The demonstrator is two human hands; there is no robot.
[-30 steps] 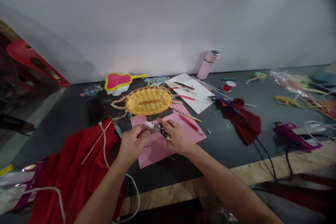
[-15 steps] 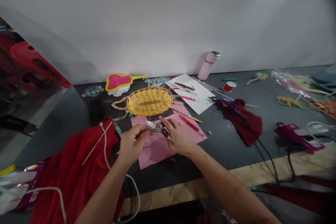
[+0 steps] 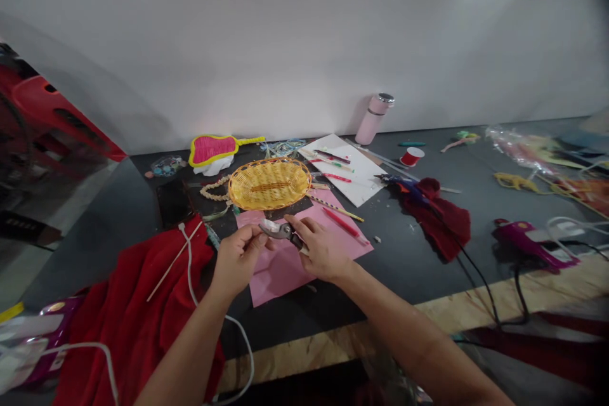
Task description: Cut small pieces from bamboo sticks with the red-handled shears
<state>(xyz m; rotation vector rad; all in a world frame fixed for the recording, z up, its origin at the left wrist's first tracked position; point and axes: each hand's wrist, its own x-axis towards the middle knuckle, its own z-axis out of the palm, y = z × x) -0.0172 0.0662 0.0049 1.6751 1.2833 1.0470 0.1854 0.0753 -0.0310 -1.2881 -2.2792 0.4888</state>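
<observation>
My right hand [image 3: 323, 248] is wrapped round the handles of some pruning shears [image 3: 286, 232], whose curved blades point left. Between the blades and my left fingertips sits a small whitish piece [image 3: 270, 226]. My left hand [image 3: 240, 257] pinches at that piece, close to the blade tips. Both hands are above a pink sheet [image 3: 280, 276] on the dark table. Just beyond them lies a yellow oval wicker basket [image 3: 269, 184]. A red pen [image 3: 341, 222] rests on the pink sheet to the right.
Red cloth [image 3: 128, 311] and a white cable lie at the left; a phone [image 3: 175, 203] is beside them. Behind are white paper [image 3: 366, 181], a pink bottle [image 3: 374, 119] and a red spool [image 3: 412, 156]. Two purple tools with cords are at the sides.
The whitish piece and the shears' blades have tilted slightly between my hands. The whole view has shifted a little, and both hands keep their grip.
</observation>
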